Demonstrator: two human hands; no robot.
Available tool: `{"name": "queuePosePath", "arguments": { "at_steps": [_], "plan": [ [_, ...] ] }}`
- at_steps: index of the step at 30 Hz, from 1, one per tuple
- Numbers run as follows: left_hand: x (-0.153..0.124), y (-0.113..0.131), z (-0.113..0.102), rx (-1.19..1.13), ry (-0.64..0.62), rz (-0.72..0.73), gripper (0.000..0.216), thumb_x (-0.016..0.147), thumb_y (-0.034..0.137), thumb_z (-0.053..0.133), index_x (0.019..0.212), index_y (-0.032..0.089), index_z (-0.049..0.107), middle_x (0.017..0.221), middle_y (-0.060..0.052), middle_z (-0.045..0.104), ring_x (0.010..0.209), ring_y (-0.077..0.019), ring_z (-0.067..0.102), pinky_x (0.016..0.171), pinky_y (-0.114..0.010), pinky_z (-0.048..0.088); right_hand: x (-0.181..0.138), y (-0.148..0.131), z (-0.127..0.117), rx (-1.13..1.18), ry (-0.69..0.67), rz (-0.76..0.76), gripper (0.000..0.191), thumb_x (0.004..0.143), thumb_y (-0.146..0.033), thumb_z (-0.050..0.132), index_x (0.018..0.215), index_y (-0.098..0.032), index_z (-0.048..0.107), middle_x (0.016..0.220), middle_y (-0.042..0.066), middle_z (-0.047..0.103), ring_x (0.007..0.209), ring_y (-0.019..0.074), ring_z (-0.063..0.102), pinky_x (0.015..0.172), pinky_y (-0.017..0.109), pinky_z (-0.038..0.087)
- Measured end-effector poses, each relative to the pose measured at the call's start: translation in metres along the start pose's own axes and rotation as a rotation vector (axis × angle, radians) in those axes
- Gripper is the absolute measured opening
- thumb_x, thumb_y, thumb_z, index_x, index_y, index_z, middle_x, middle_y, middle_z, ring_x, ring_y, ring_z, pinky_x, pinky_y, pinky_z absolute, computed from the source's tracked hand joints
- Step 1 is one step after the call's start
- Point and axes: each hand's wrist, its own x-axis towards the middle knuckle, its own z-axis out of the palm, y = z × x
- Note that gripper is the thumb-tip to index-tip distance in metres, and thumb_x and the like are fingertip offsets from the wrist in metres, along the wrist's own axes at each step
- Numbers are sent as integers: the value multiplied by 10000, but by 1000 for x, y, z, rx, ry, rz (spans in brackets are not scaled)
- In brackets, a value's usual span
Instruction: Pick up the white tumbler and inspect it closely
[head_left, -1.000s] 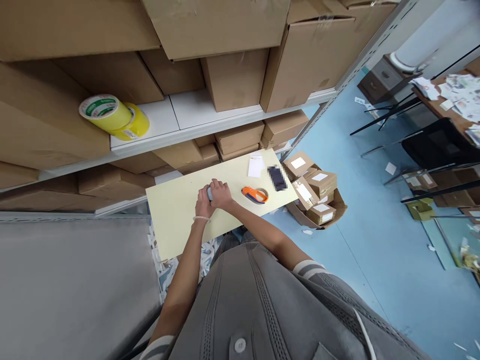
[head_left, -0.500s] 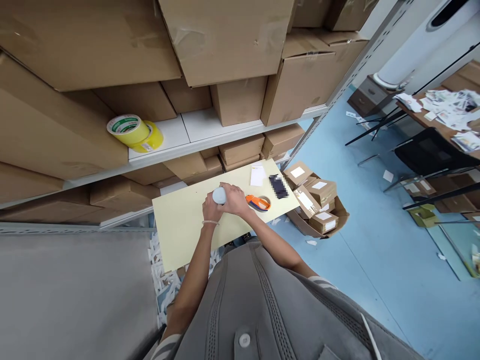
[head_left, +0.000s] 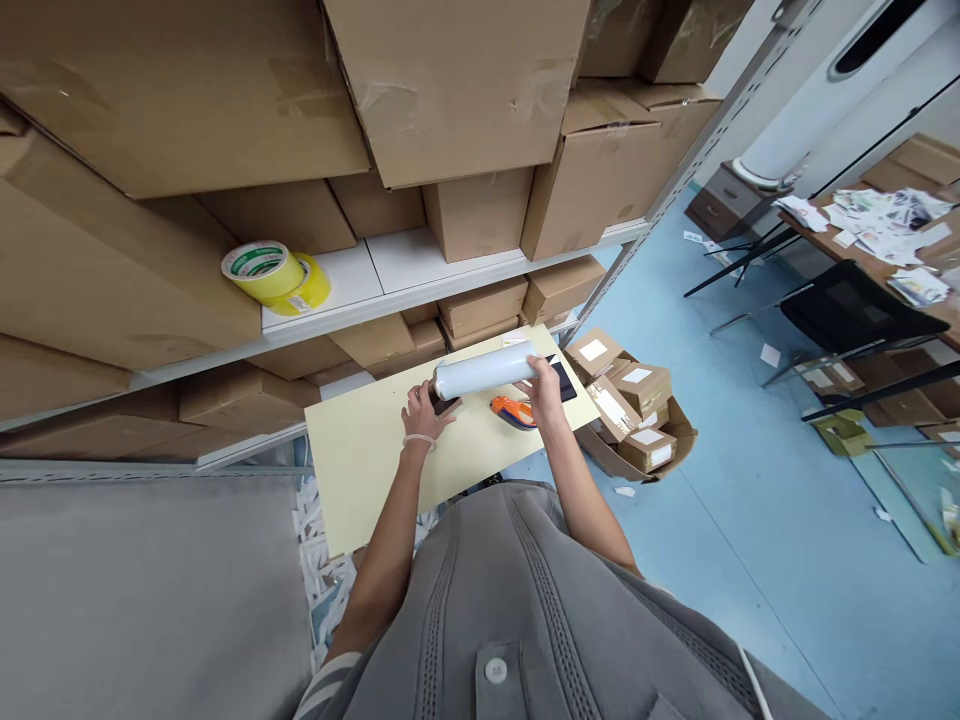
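2 hands (head_left: 424, 412) (head_left: 541, 385) grip roll (head_left: 484, 372) | scissors (head_left: 513, 409), probably phone (head_left: 564, 378) beneath

Roll (head_left: 484, 371) held level above table (head_left: 360, 450), left hand (head_left: 422, 415) at its left end, right hand (head_left: 543, 385) at its right. Scissors (head_left: 512, 410) on table under roll. Tape (head_left: 276, 276) on shelf (head_left: 390, 262) behind. Parcels (head_left: 628, 392) on floor, right of table.
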Motion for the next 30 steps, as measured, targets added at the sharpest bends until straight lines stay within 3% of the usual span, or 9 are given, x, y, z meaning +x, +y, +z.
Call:
{"name": "queuePosePath", "arguments": {
  "at_steps": [4, 8, 11, 14, 18, 20, 22, 25, 30],
  "plan": [
    [0, 7, -9, -43, -23, 12, 1124, 625, 398, 829, 1501, 253, 140, 1540, -192, 237, 1433, -368, 273, 1146, -643, 126, -1, 12, -11, 390, 61, 345, 277, 796, -374, 578, 1014, -203, 566, 874, 36, 660, 820, 197, 665, 718, 349, 601],
    [-5, 16, -32, -181, 22, 2, 1199, 568, 429, 862, 1509, 218, 149, 1572, -208, 186, 1471, -377, 169, 1156, -641, -1, -6, 27, -4, 569, 46, 608, 295, 848, -378, 543, 1058, -171, 559, 841, 58, 676, 824, 205, 680, 702, 344, 620],
    [-15, 27, -53, -496, 40, 172, 1181, 555, 534, 844, 1496, 196, 215, 1539, -209, 279, 1455, -360, 225, 1185, -567, 111, -13, 36, 7, 614, 0, 731, 271, 888, -384, 509, 1053, -177, 565, 853, 51, 693, 842, 199, 689, 732, 347, 621],
    [-30, 44, -68, -898, -47, 348, 1129, 531, 614, 825, 1449, 175, 337, 1453, -196, 437, 1364, -341, 404, 1144, -474, 312, -26, 45, 22, 592, -133, 861, 297, 911, -414, 487, 1037, -163, 584, 841, 55, 699, 784, 177, 686, 714, 307, 614],
    [-45, 57, -81, -1143, -50, 240, 787, 611, 557, 801, 1246, 153, 573, 1206, -151, 661, 1135, -308, 618, 1034, -476, 455, -47, 53, 42, 326, -397, 929, 459, 921, -540, 458, 1004, -122, 627, 824, 93, 701, 720, 171, 675, 691, 290, 593],
    [-47, 53, -89, -1227, 23, 88, 650, 663, 553, 767, 1137, 129, 630, 1124, -150, 698, 1069, -304, 656, 981, -469, 498, -53, 52, 46, 85, -554, 885, 568, 902, -637, 437, 967, -114, 648, 851, 132, 709, 787, 215, 687, 708, 347, 587],
    [-49, 45, -100, -1358, 85, -70, 636, 695, 607, 723, 1089, 115, 640, 1062, -151, 713, 1029, -300, 675, 926, -440, 533, -55, 49, 49, -149, -646, 718, 591, 869, -685, 469, 939, -130, 660, 885, 141, 715, 838, 238, 684, 721, 372, 576],
    [-55, 34, -119, -1589, 20, -227, 695, 715, 738, 622, 1033, 121, 639, 956, -134, 719, 941, -285, 699, 854, -413, 564, -47, 40, 53, -348, -592, 344, 549, 824, -687, 547, 946, -164, 664, 936, 107, 714, 844, 209, 671, 732, 331, 549],
    [-71, 28, -126, -1786, -173, -139, 803, 682, 881, 471, 970, 147, 625, 880, -109, 701, 844, -260, 698, 818, -410, 562, -19, 11, 83, -501, -621, -46, 500, 845, -649, 529, 1090, -228, 643, 1035, 54, 689, 855, 188, 648, 713, 294, 505]
  ]
}}
